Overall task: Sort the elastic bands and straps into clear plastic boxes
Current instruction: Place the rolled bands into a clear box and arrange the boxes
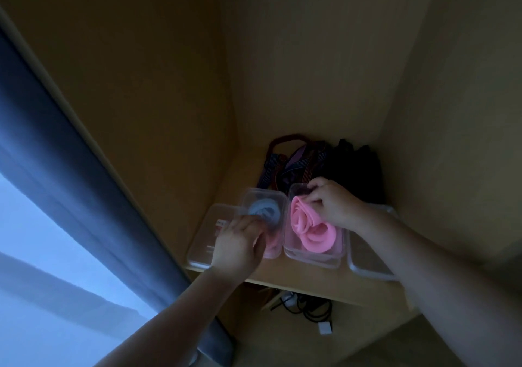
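Observation:
Two clear plastic boxes stand side by side on a wooden shelf (pixel 310 284). The right box (pixel 313 256) holds a coiled pink elastic band (pixel 312 235); my right hand (pixel 333 205) pinches its upper end over the box's far part. The left box (pixel 278 197) holds a pale blue band (pixel 264 210) and some pink band low down. My left hand (pixel 240 246), blurred, has its fingers curled at that box's near side; what it holds is unclear. A heap of dark striped straps (pixel 299 163) lies behind the boxes.
A clear lid (pixel 202 242) with a red label lies left of the boxes, another clear lid (pixel 367 256) at their right. A dark bag (pixel 358 174) sits in the back corner. Cables and a plug (pixel 305 307) lie below the shelf. A blue curtain (pixel 84 197) hangs at left.

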Demonstrator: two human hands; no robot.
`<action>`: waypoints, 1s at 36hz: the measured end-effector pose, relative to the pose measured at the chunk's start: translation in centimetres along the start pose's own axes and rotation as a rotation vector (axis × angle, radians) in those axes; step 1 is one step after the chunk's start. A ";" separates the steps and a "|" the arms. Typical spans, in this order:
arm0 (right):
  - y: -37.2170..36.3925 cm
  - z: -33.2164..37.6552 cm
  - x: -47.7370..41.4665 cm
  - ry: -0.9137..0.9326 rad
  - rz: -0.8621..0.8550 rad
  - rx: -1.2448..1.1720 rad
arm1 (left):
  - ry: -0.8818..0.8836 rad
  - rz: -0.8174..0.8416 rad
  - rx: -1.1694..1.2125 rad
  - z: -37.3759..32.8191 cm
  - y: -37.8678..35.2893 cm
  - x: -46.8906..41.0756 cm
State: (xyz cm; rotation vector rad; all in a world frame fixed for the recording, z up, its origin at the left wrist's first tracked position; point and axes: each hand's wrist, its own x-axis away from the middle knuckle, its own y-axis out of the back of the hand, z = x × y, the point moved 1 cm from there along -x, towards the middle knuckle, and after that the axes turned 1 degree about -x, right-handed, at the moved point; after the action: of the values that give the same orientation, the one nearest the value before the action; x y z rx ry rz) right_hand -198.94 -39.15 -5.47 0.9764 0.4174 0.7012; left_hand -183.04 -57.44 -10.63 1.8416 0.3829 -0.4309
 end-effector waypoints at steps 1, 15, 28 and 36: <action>0.1 0.1 0.1 0.001 0.010 -0.026 | 0.083 0.035 -0.029 0.4 0.2 -0.5; 0.2 0.9 0.7 -0.027 0.011 -0.081 | 0.240 0.576 -0.267 0.7 -1.9 0.0; -0.3 0.6 0.3 -0.034 0.013 -0.071 | 0.286 0.150 -0.058 5.9 1.3 3.2; -0.5 0.6 -0.1 -0.037 0.020 -0.051 | 0.208 0.070 0.077 6.0 2.1 4.8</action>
State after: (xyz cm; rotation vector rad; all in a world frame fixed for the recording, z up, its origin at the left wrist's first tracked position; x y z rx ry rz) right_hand -198.49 -39.80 -5.54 0.9448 0.3565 0.7074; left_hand -178.44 -63.59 -12.83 1.9754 0.4467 -0.2090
